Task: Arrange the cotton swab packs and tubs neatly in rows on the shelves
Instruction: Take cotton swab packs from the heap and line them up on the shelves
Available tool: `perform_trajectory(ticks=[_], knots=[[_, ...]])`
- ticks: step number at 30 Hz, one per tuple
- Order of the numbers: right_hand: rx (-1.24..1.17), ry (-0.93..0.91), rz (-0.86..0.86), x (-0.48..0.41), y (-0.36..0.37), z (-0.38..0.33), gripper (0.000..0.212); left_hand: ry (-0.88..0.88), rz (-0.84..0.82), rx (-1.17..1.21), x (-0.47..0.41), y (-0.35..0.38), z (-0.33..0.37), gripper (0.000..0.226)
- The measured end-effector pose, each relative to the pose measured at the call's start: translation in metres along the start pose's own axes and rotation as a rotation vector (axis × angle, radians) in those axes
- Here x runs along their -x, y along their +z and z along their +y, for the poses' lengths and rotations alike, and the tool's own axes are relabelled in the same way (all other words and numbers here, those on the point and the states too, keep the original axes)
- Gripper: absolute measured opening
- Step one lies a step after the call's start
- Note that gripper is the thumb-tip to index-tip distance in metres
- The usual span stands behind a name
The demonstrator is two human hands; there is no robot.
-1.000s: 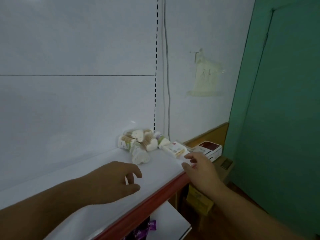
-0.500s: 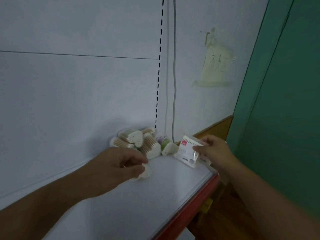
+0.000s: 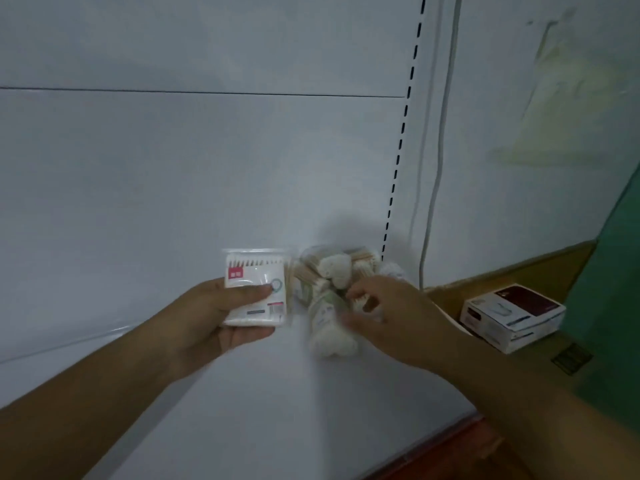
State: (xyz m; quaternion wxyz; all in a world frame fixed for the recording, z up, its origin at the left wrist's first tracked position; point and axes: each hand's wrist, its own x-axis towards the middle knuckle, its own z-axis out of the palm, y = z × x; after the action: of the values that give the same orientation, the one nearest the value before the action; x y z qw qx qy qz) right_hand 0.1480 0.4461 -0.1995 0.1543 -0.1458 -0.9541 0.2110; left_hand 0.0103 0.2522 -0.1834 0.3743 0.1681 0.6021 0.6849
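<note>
Only the head view here. The person's left hand (image 3: 214,320) holds a flat cotton swab pack (image 3: 256,289) upright just above the white shelf (image 3: 277,410). The thumb lies across the front of the pack and the fingers curl underneath and behind it. The pack is clear plastic with a red label in its upper left corner and a row of swab tips along the top. It's just to the left of the pile of cotton swab tubs (image 3: 332,268), close to it but not obviously touching.

The pile is heaped against the white back panel (image 3: 207,168), near the foot of the slotted upright (image 3: 401,133). One tub (image 3: 330,337) lies on its side in front of the heap, cotton ends facing the camera.

The right hand (image 3: 391,317) is in among the tubs with its fingers curled. That whole area is motion-blurred, so it's impossible to tell if it's actually gripping a tub or just touching one.

The shelf's red front edge (image 3: 460,434) shows at lower right. A thin cable (image 3: 436,168) runs down the wall beside the upright. Off the shelf's right end, a white and maroon box (image 3: 512,317) rests on a brown cardboard surface (image 3: 450,296), with a green panel (image 3: 616,271) behind it. A pale sheet (image 3: 568,98) hangs on the wall higher up, too blurry to read.
</note>
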Motion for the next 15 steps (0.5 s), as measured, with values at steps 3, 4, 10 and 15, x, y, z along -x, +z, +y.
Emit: perform_trajectory(ticks=[3, 4, 10, 15], knots=[[0.206, -0.06, -0.124, 0.008, 0.016, -0.006, 0.052, -0.047, 0.031, 0.067, 0.001, -0.005, -0.004, 0.04], [0.254, -0.063, -0.148, 0.009, 0.021, -0.007, 0.062, -0.054, 0.025, 0.054, 0.002, -0.003, -0.006, 0.04], [0.28, -0.103, -0.018, 0.01, 0.043, -0.01, 0.079, 0.045, 0.031, -0.057, 0.008, 0.006, -0.015, 0.031], [0.292, -0.176, -0.042, 0.001, 0.046, -0.013, 0.061, -0.006, 0.026, 0.023, 0.012, 0.001, -0.018, 0.031]])
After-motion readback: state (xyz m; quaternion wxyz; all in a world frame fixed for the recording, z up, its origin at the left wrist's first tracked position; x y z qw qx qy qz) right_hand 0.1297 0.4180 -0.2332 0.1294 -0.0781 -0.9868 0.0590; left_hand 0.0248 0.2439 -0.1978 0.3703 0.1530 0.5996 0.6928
